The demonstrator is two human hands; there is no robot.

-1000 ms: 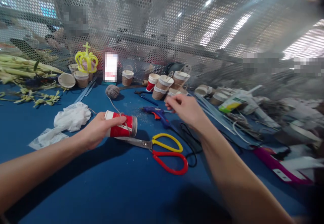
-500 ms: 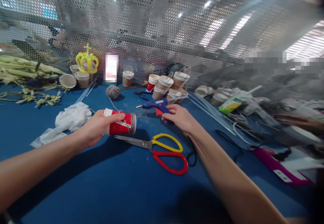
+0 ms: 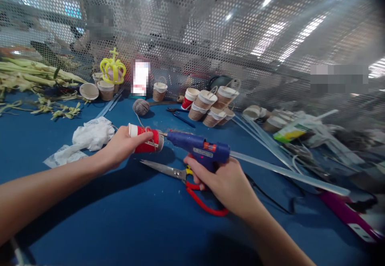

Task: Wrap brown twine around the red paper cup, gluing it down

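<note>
My left hand (image 3: 124, 143) is closed around a red paper cup (image 3: 144, 145) lying on its side, its thumb on top over grey yarn wound at one end. That yarn runs back to a grey ball (image 3: 141, 107). In my right hand (image 3: 221, 177) is a blue hot glue gun (image 3: 192, 143), gripped by its handle, with a long clear glue stick (image 3: 288, 171) jutting from its rear. The gun's nozzle is at the cup's yarn-wrapped end; whether it touches, I cannot tell. Below lie scissors (image 3: 171, 171) with red and yellow handles, partly hidden by my right hand.
Crumpled white cloth (image 3: 93, 135) lies left of the cup. Several wrapped cups (image 3: 207, 101) stand stacked at the back, near pliers (image 3: 180, 115). A yellow crown-like piece (image 3: 113, 69) sits back left. On the right are a purple power strip (image 3: 345, 216) and loose glue sticks (image 3: 261, 133).
My right hand has brought the glue gun nearer and turned it, so its nozzle is now at the cup's end. My left hand still holds the cup. The view has shifted slightly.
</note>
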